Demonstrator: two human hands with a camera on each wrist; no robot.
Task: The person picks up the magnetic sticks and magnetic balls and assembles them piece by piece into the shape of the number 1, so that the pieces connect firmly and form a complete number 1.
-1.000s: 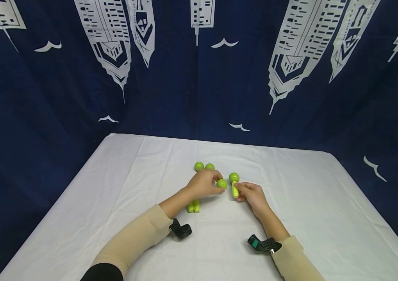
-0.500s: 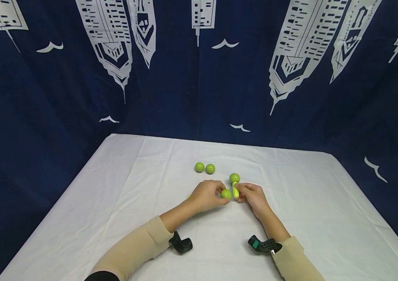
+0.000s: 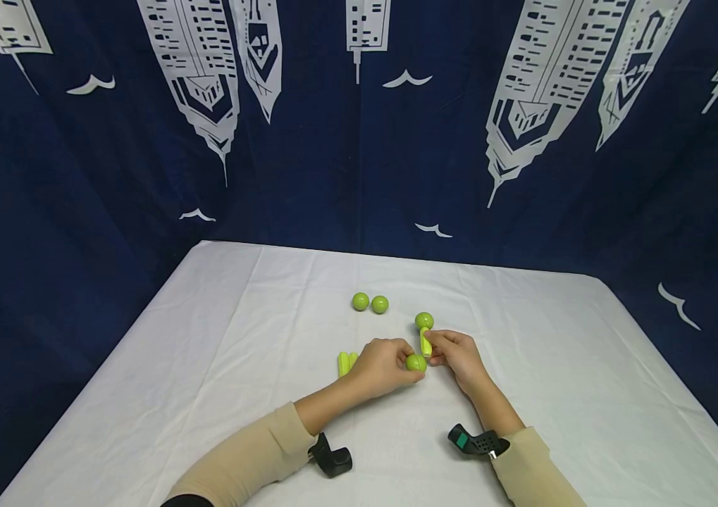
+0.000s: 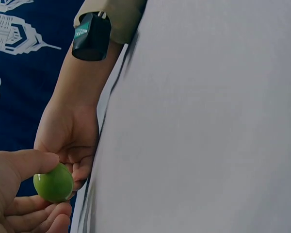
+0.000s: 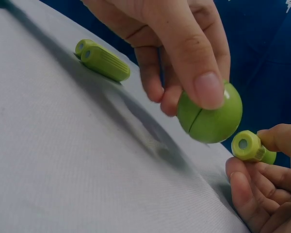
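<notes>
My left hand (image 3: 385, 367) pinches a shiny green ball (image 3: 416, 362) between thumb and fingers; a thin seam shows on it in the right wrist view. My right hand (image 3: 456, 355) holds a short yellow-green ridged rod (image 3: 425, 343) in its fingertips. A round grey spot marks the rod's near end (image 5: 243, 144). Another green ball (image 3: 424, 321) sits at the rod's far end, seemingly touching it. The ball in my left hand is close to the rod's near end, apart from it in the right wrist view.
Two more green balls (image 3: 370, 303) lie side by side farther back on the white-covered table (image 3: 257, 324). Two ridged rods (image 5: 104, 60) lie together beside my left hand, which partly hides them in the head view. A dark blue printed cloth (image 3: 359, 155) hangs behind.
My left hand has brought its ball nearer to me and slightly right, towards the rod's near end. The right hand has stayed almost still with the rod.
</notes>
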